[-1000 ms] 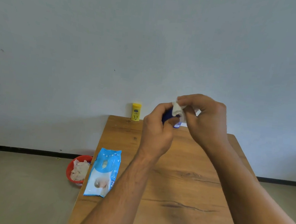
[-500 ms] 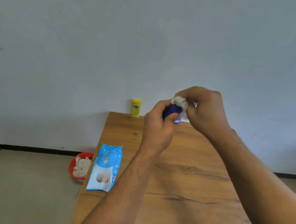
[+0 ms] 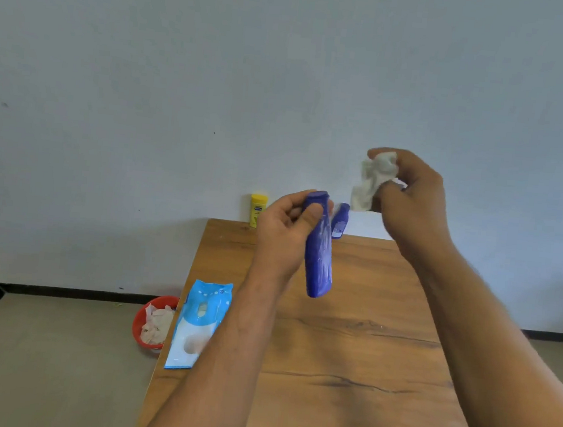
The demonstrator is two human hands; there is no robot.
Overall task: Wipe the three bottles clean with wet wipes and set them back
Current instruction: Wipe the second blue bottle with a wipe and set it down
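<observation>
My left hand (image 3: 283, 234) grips a tall blue bottle (image 3: 318, 258) by its upper end, raised above the wooden table (image 3: 346, 350). The bottle hangs nearly upright, lower end tilted slightly right. My right hand (image 3: 412, 198) holds a crumpled white wet wipe (image 3: 372, 180) up and to the right, apart from the bottle. A small yellow bottle (image 3: 258, 210) stands at the table's far edge by the wall. A smaller blue bottle (image 3: 340, 220) stands beside it, partly hidden behind the held bottle.
A blue wet-wipe pack (image 3: 199, 322) lies along the table's left edge. On the floor to its left sits a red bowl (image 3: 140, 323) holding used wipes. A pale wall rises right behind the table.
My right hand has lifted the wipe off the bottle, up and to the right. The blue bottle has swung from behind my hands to a nearly upright, fully visible pose.
</observation>
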